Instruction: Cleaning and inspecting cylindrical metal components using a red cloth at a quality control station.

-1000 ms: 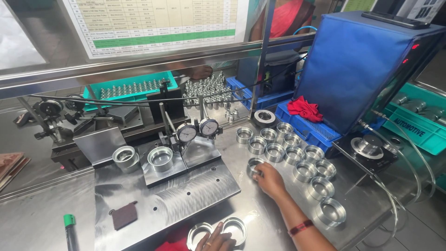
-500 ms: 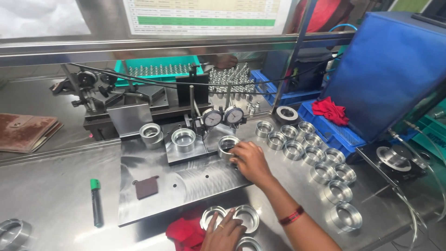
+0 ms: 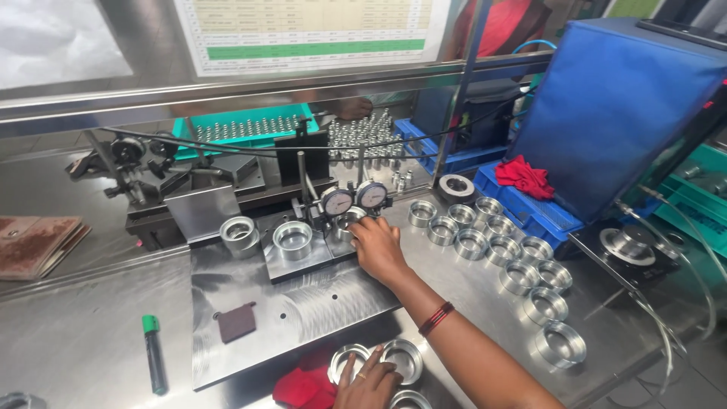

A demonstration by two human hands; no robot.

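Observation:
My right hand (image 3: 376,248) grips a metal ring (image 3: 350,220) and presses it onto the gauge fixture, just below two round dial gauges (image 3: 354,200). Two more rings sit on that fixture: one (image 3: 293,239) on the block and one (image 3: 239,231) to its left. Near the bottom edge, my left hand (image 3: 368,384) rests on a cluster of rings (image 3: 401,359) beside a red cloth (image 3: 303,386). A steel plate (image 3: 295,310) lies under the fixture.
Several loose rings (image 3: 522,273) lie in rows to the right. A green-capped marker (image 3: 154,352) and a small brown pad (image 3: 235,323) lie at the left. A blue covered machine (image 3: 621,106), a green tray of parts (image 3: 242,129) and a brown notebook (image 3: 34,242) surround the bench.
My right hand has moved left from the loose rings with a ring and set it at the dial gauges. My left hand stays on the rings at the bottom.

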